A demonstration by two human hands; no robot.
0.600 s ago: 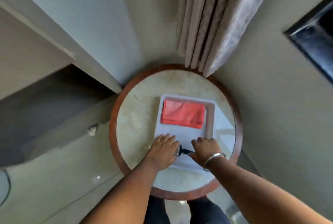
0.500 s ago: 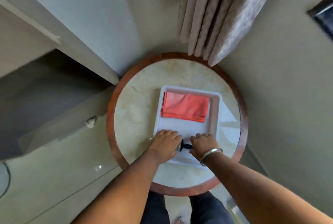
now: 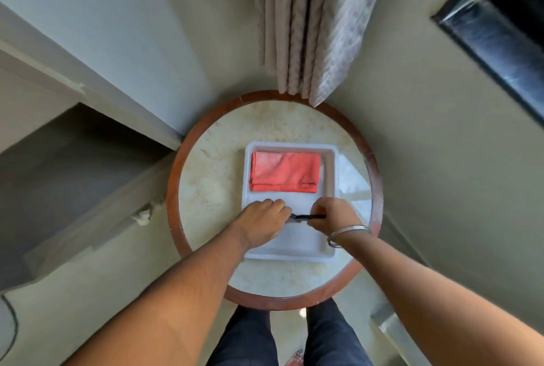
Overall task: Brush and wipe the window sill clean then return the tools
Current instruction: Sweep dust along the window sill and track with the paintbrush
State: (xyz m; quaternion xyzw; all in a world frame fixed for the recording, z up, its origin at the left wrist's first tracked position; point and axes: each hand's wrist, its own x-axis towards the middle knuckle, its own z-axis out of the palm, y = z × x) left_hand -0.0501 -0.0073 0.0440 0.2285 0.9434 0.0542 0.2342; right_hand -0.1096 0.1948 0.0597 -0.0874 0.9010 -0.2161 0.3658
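Observation:
A white tray (image 3: 330, 197) lies on a round marble-topped table (image 3: 206, 183). A folded red cloth (image 3: 284, 171) rests in the tray's far half. Across the near half lies a brush (image 3: 306, 217) with a black handle and a metal ferrule; both hands hide most of it. My left hand (image 3: 263, 221) is curled over the brush's head end. My right hand (image 3: 331, 217), with a metal bangle at the wrist, closes around the handle end.
A pleated beige curtain (image 3: 306, 27) hangs down to the table's far edge. A dark-framed window (image 3: 500, 29) is at the upper right. A grey ledge and shelf (image 3: 88, 165) run along the left. My legs stand below the table's near rim.
The view has shifted a little while both hands stayed over the brush in the tray. The right hand's fingers have closed more tightly round the handle, which shows more between the hands.

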